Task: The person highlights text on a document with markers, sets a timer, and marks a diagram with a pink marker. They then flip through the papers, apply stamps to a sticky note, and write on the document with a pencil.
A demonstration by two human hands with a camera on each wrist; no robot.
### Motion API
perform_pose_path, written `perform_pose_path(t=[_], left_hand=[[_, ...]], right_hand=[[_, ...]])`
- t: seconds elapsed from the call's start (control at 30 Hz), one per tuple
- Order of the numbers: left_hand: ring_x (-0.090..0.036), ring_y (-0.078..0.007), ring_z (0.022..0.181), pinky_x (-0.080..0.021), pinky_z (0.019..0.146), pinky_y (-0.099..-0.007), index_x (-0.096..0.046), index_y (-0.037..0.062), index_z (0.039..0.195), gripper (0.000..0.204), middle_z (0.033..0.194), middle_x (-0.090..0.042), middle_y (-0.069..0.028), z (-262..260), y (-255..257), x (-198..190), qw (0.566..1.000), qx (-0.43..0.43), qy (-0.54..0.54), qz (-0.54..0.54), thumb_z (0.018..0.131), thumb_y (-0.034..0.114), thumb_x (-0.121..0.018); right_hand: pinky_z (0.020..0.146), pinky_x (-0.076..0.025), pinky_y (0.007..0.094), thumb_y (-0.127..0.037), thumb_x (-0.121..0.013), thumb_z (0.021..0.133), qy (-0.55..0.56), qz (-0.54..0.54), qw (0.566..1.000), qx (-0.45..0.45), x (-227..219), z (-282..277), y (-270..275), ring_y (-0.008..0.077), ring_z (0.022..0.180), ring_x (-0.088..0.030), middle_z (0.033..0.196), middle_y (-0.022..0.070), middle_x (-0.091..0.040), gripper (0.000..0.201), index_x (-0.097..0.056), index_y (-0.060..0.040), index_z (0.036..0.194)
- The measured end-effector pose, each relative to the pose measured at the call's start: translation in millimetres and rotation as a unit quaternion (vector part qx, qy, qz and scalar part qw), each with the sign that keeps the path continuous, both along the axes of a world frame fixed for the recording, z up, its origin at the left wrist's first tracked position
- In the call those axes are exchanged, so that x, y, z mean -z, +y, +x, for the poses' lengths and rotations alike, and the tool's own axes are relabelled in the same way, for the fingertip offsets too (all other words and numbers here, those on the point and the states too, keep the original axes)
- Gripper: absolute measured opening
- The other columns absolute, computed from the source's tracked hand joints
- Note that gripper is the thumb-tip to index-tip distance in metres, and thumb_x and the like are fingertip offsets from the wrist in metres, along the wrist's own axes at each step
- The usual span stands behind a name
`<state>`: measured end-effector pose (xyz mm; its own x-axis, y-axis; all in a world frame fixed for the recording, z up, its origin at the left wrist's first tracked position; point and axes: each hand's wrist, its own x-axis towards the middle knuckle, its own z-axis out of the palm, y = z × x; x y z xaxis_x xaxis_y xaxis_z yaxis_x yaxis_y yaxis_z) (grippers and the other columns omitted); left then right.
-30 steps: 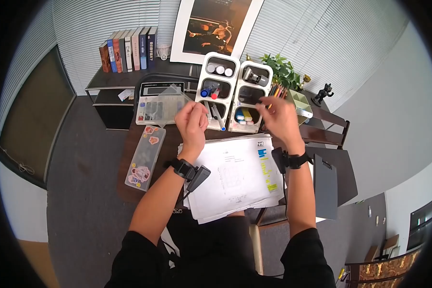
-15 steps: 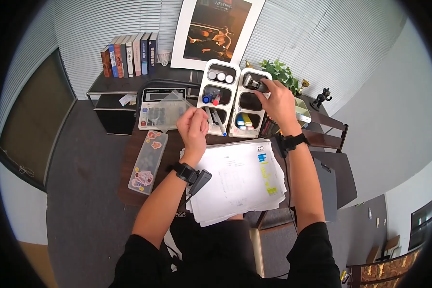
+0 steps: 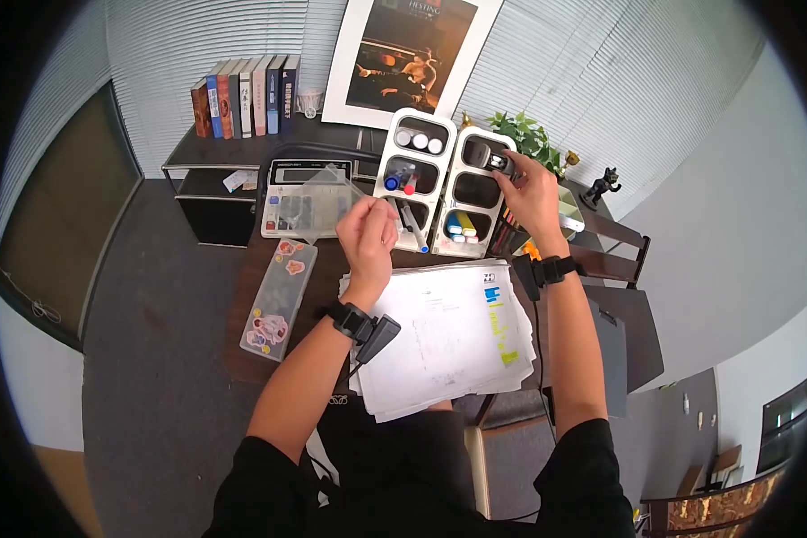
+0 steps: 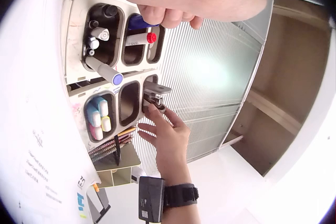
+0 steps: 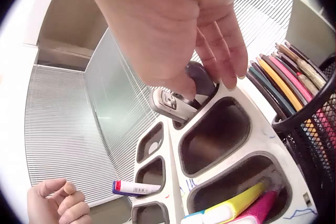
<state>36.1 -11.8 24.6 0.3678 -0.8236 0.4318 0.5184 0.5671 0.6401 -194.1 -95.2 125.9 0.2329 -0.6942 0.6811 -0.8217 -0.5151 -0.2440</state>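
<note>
My right hand [image 3: 535,199] pinches a small black object [image 5: 199,79] between thumb and fingers, at the top compartment of the right white organizer [image 3: 446,211]. Beside it in that compartment leans a grey stapler-like item [image 4: 156,88]. In the same organizer, the middle compartment shows nothing inside and the front one holds highlighters [image 3: 460,226]. My left hand [image 3: 368,240] hovers before the left organizer [image 3: 387,186], fingers curled, with nothing visible in them. Markers [image 4: 140,39] and pens stand in that organizer; white-capped items [image 3: 419,142] fill its top compartment.
Printed papers [image 3: 430,341] lie in front of me. To the left are a stickered case [image 3: 280,296], a calculator [image 3: 309,170] and a transparent box [image 3: 309,211]. Colored pencils [image 5: 283,79] stand in a mesh holder [image 5: 315,124] to the right, near a plant [image 3: 524,139].
My right hand has moved up from near the middle and front compartments to the top one and taken hold of the black object. My left hand has stayed almost in place.
</note>
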Motion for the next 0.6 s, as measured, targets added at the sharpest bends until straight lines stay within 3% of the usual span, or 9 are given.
perform_pose_path(t=[0.27,0.6], left_hand=[[-0.028,-0.0034,0.046,-0.021,0.042,-0.0229,-0.056,0.0001,0.076,0.028,0.056,-0.037,0.0038,1,0,0,1.0,0.007,0.013,0.009,0.101,0.013,-0.052],[-0.03,-0.0052,0.045,-0.022,0.042,-0.0229,-0.056,-0.0002,0.078,0.028,0.057,-0.037,0.0023,1,0,1,1.0,0.003,0.001,0.003,0.102,0.014,-0.051]], right_hand=[[0.067,-0.053,0.0423,-0.022,-0.083,0.079,0.041,-0.019,0.998,0.037,6,1,-2,0.0314,0.077,-0.067,0.088,0.0107,-0.066,0.045,-0.071,-0.0076,0.12],[0.066,-0.052,0.0426,-0.019,-0.079,0.082,0.028,-0.006,0.999,0.034,4,0,9,0.0324,0.075,-0.066,0.084,0.0111,-0.066,0.041,-0.07,-0.0074,0.12]])
